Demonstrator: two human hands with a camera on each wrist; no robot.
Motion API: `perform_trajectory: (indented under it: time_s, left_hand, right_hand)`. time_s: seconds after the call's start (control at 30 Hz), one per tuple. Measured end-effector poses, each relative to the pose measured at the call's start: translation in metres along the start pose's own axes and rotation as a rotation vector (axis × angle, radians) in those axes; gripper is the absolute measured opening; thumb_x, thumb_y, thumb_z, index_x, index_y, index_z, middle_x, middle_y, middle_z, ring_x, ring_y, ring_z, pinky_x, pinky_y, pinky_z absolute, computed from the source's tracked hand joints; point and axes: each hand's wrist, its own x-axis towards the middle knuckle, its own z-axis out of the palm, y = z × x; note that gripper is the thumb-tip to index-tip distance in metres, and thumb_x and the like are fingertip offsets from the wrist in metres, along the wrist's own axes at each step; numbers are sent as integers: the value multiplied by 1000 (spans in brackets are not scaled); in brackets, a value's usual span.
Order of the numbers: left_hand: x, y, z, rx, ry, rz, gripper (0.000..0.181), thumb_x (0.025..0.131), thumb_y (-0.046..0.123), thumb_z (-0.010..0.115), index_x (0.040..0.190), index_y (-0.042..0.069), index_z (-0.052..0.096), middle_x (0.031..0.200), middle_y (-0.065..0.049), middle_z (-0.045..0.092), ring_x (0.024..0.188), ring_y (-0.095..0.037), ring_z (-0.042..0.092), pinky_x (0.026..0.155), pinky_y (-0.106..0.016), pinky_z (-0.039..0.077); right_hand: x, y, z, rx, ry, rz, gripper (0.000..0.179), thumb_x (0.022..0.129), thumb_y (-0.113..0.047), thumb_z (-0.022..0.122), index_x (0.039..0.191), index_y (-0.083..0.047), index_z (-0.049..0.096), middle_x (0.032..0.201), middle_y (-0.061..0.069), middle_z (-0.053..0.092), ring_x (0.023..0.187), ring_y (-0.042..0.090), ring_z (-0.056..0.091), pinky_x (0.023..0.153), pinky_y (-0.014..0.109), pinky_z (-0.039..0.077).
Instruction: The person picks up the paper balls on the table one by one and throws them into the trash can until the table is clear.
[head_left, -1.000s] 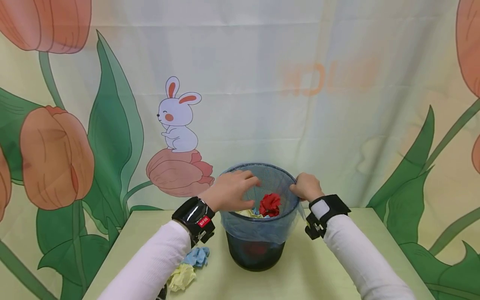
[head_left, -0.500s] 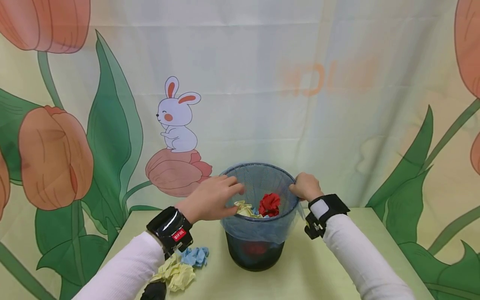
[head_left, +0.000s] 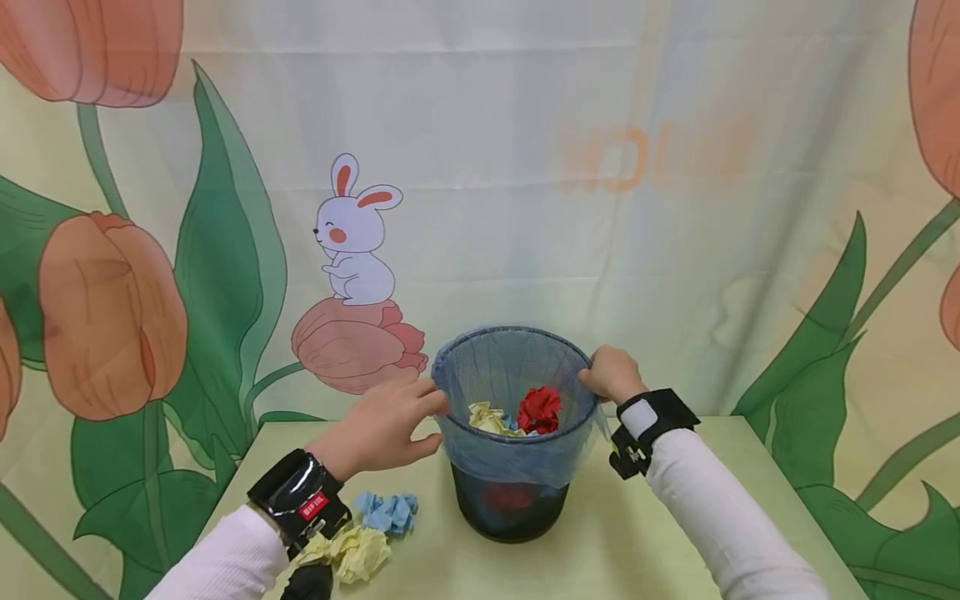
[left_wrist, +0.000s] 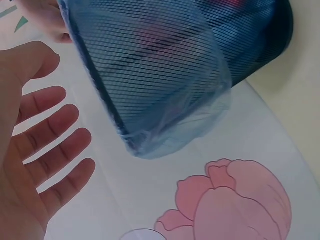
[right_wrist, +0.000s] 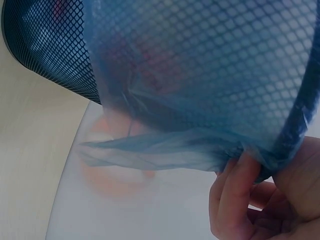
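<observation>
A black mesh wastebasket [head_left: 510,508] stands upright on the table with a translucent blue trash bag [head_left: 517,462] folded over its rim. Inside lie a red crumpled paper ball [head_left: 540,409] and yellow crumpled paper [head_left: 491,418], with bits of blue between them. My right hand [head_left: 615,373] pinches the gathered bag at the right side of the rim; the right wrist view shows curled fingers [right_wrist: 235,192] against the bunched film. Just outside the left rim is my left hand [head_left: 382,423], fingers relaxed and spread. In the left wrist view its fingers [left_wrist: 57,150] hold nothing.
Left of the basket, blue crumpled paper [head_left: 388,512] and yellow crumpled paper [head_left: 358,552] lie on the pale table [head_left: 637,550]. A dark object [head_left: 307,582] sits at the bottom edge beside them. A printed curtain [head_left: 510,208] hangs behind the table.
My left hand has moved left from above the basket's opening to outside its rim, uncovering the yellow paper inside. The right hand stays at the rim.
</observation>
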Motion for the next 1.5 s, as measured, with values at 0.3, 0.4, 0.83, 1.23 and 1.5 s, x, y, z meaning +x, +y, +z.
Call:
perform_trajectory:
  time_s: [0.3, 0.4, 0.83, 1.23, 1.5]
  left_hand:
    - [-29, -7, 20, -30, -46, -121, 16, 78, 27, 67, 87, 19, 57, 80, 8, 52, 65, -6, 45, 56, -20, 41]
    - [-42, -9, 32, -34, -47, -156, 15, 78, 27, 67, 86, 20, 57, 80, 10, 52, 67, -6, 46, 58, -20, 42]
    - [-96, -16, 80, -87, -189, -366, 30, 75, 34, 71, 100, 19, 62, 94, 5, 58, 81, -12, 55, 64, -27, 48]
    - [-129, -8, 110, -178, -315, -577, 46, 73, 37, 73, 113, 18, 60, 110, -1, 57, 98, -20, 54, 81, -42, 50]
    - [-156, -3, 118, -215, -317, -651, 47, 73, 35, 74, 114, 17, 59, 107, 0, 57, 94, -20, 56, 75, -41, 49]
  right_hand:
    - [-3, 2, 0, 14, 17, -11, 39, 80, -7, 51, 47, -15, 32, 44, 0, 42, 41, 13, 48, 40, 21, 35]
    - [-3, 3, 0, 14, 18, -14, 39, 80, -7, 51, 47, -16, 31, 44, 0, 41, 41, 13, 47, 40, 21, 34]
    - [-2, 3, 0, 4, 18, 3, 37, 81, -9, 52, 49, -15, 34, 46, 1, 45, 43, 14, 50, 41, 22, 37]
    - [23, 22, 18, 11, 25, -5, 34, 81, -14, 53, 50, -14, 40, 50, 7, 54, 46, 19, 56, 43, 28, 43]
    - [8, 8, 5, 36, 1, -4, 37, 81, -8, 51, 49, -14, 33, 48, 7, 50, 47, 22, 56, 45, 29, 43]
